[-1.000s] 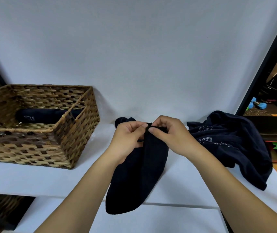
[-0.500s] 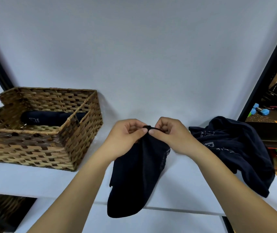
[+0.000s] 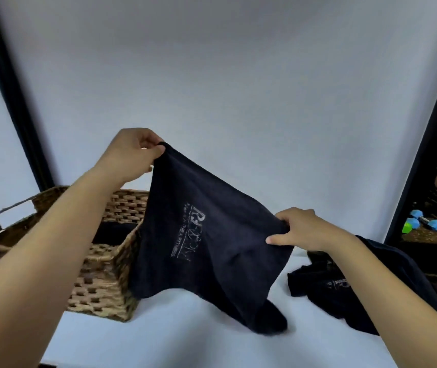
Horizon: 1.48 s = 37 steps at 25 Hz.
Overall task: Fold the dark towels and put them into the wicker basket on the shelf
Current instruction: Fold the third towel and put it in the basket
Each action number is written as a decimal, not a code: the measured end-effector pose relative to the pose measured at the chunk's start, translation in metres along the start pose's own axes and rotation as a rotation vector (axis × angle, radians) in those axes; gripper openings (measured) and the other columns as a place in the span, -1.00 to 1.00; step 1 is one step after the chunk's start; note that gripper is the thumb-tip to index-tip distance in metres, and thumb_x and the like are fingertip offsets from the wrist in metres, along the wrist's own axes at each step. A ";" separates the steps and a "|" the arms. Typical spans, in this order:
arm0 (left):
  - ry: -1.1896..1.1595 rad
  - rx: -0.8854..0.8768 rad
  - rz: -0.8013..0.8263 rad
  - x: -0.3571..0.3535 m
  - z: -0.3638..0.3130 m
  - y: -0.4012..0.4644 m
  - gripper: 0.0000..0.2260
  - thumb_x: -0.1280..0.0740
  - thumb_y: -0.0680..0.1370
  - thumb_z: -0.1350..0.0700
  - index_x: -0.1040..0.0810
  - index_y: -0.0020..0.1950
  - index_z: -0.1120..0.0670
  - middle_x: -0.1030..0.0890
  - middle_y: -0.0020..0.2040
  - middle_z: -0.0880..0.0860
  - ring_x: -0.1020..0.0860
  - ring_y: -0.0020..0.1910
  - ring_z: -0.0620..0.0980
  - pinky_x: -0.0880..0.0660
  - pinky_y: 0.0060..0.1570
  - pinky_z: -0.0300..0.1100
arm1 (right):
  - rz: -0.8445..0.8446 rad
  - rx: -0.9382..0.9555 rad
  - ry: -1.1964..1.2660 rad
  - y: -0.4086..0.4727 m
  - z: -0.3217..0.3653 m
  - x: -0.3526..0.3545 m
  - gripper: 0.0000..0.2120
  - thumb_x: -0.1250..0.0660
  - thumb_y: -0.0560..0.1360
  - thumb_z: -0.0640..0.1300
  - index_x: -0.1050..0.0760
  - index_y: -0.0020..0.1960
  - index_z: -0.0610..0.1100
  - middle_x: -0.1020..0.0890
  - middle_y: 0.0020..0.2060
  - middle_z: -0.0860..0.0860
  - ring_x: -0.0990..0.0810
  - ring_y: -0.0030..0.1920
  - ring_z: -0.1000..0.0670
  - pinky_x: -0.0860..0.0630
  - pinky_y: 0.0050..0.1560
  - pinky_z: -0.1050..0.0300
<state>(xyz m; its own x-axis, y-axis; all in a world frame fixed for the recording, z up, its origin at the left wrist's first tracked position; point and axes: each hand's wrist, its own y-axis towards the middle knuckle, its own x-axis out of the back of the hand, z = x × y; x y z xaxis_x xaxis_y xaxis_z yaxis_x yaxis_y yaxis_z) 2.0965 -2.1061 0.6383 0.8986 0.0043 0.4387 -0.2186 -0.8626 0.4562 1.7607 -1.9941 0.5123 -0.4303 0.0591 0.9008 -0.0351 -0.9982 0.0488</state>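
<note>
A dark towel [image 3: 212, 251] with a pale printed logo is spread in the air above the white shelf [image 3: 185, 338]. My left hand [image 3: 132, 152] pinches its upper corner, raised high. My right hand [image 3: 299, 229] pinches the other corner, lower and to the right. The towel's bottom edge drags on the shelf. The wicker basket [image 3: 100, 285] stands at the left, partly behind my left forearm and the towel, with a dark folded towel [image 3: 114, 232] inside.
A heap of dark towels [image 3: 339, 288] lies on the shelf at the right, under my right forearm. A white wall rises behind. Black shelf posts [image 3: 13, 94] frame both sides. Blue and green dumbbells [image 3: 422, 221] lie on the floor beyond the right post.
My hands held the towel bunched together at one point; they have moved apart, the left one up and left, the right one rightward, spreading the towel open and lifting it off the shelf.
</note>
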 end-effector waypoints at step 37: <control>-0.137 0.251 0.268 0.049 -0.020 0.014 -0.98 -0.35 0.61 0.20 -0.54 -0.01 0.11 -0.40 -0.48 0.04 -0.27 -0.55 -0.05 -0.23 -0.51 -0.25 | -0.547 -0.198 0.485 -0.072 0.007 0.163 -0.89 -0.47 0.52 -0.09 -0.70 -0.08 -0.14 -0.44 -0.49 0.04 -0.35 -0.41 -0.01 -0.36 -0.27 0.13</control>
<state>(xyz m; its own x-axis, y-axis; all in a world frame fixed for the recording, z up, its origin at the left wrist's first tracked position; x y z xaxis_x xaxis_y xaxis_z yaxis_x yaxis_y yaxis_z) 2.1297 -2.1081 0.6813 0.8685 -0.2904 0.4016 -0.3673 -0.9212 0.1282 1.6993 -1.9127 0.6586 -0.6519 0.5892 0.4774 -0.4991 -0.8073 0.3149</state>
